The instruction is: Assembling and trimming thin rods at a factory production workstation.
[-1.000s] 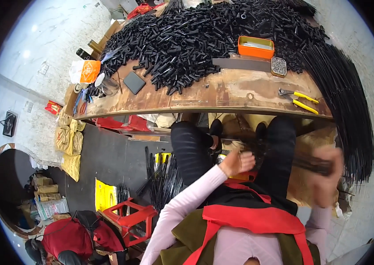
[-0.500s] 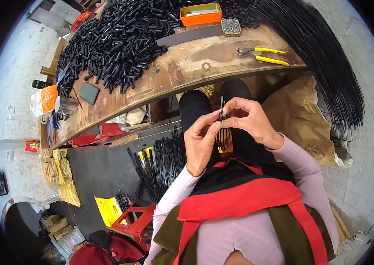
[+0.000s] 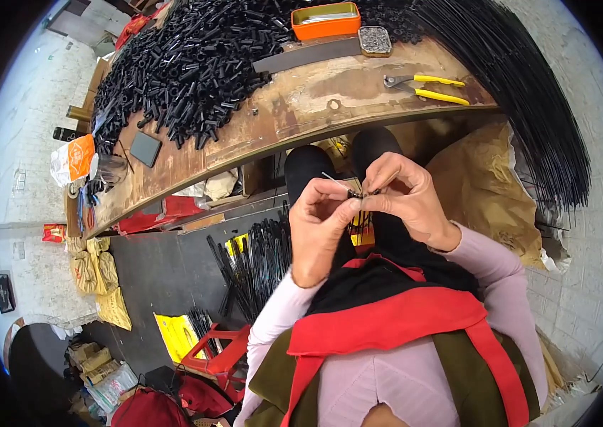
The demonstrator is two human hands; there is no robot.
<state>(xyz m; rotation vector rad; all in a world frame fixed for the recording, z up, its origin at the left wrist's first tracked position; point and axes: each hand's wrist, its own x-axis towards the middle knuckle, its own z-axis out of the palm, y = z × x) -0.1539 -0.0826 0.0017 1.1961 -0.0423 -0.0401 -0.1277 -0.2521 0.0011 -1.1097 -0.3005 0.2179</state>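
My left hand [image 3: 318, 231] is closed in a pinch on a small black part [image 3: 353, 193], from which a thin silvery rod [image 3: 330, 177] sticks out to the upper left. Fingertip to fingertip with it, my right hand [image 3: 410, 203] pinches another small dark piece [image 3: 378, 191]. Both hands are above my lap, just in front of the bench edge. Fingers cover most of the two pieces, so I cannot tell whether they are joined. Below the hands, black rods over something yellow [image 3: 362, 228] show between my legs.
On the wooden bench [image 3: 301, 107] lie a heap of short black tubes [image 3: 195, 78], an orange tin [image 3: 325, 21], a small tin of metal bits [image 3: 375, 41] and yellow-handled pincers [image 3: 426, 89]. Long black rods [image 3: 522, 92] hang over its right end. A red stool [image 3: 219, 356] stands lower left.
The silvery rod has swung from upright to leaning left. My right hand has turned slightly, and the dark pieces between my fingertips now lie more sideways.
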